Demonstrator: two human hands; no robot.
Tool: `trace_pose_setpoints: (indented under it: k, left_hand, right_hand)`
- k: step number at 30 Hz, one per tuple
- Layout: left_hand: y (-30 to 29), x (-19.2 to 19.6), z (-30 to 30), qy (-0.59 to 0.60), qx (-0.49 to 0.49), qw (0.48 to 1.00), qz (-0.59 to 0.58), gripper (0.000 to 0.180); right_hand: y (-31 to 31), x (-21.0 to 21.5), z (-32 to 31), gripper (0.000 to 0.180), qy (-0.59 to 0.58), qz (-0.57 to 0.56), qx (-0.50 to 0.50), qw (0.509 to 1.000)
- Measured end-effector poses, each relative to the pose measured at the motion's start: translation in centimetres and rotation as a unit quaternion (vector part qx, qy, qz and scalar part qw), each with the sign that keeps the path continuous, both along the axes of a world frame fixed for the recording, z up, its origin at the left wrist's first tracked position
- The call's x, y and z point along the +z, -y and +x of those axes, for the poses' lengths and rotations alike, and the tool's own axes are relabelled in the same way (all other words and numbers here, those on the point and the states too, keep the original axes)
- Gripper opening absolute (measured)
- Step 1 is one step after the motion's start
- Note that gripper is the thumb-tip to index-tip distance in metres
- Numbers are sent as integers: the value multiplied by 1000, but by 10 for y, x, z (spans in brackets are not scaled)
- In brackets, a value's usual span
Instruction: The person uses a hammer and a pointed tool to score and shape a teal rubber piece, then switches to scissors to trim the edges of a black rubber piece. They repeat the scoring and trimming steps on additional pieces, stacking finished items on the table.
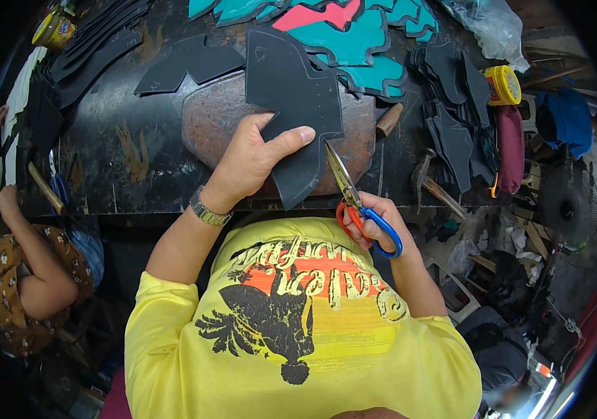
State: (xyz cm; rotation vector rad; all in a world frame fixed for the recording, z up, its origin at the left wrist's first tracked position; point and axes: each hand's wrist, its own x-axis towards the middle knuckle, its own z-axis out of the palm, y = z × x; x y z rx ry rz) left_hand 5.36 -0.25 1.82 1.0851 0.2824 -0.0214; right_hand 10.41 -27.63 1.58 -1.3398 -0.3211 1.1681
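Observation:
My left hand [251, 157] grips a black, flat, shoe-upper-shaped piece [295, 87], thumb on top and the other fingers hidden beneath it. Faint light lines run along the piece's edges. In my right hand [382, 218] is a pair of scissors [344, 173] with one red and one blue handle. Their blade tips meet the piece's lower right edge; whether they touch or cut it I cannot tell. Beneath the piece lies a worn brown slab [207, 129] on the dark table [110, 188]. Another black cut piece [190, 66] rests behind my left hand.
Teal pieces with dark borders [340, 45] and a pink one [323, 15] lie at the back. Black pieces [448, 119] are stacked right, by a yellow jar [502, 85] and a hammer [438, 188]. At left are a co-worker's arms [33, 244] and another wooden handle [47, 188].

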Motion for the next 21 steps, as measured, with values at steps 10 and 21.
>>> trace_pose_setpoints:
  k: [10,21]
  left_hand:
    - [0,0,-1,-7,5,1000,-18,27]
    - [-3,2,-2,-20,-1,999,-28,28]
  right_hand:
    - [-2,-2,-6,67,-8,-10,-25,1000]
    - [3,-5,2,40,-32,8,7,999]
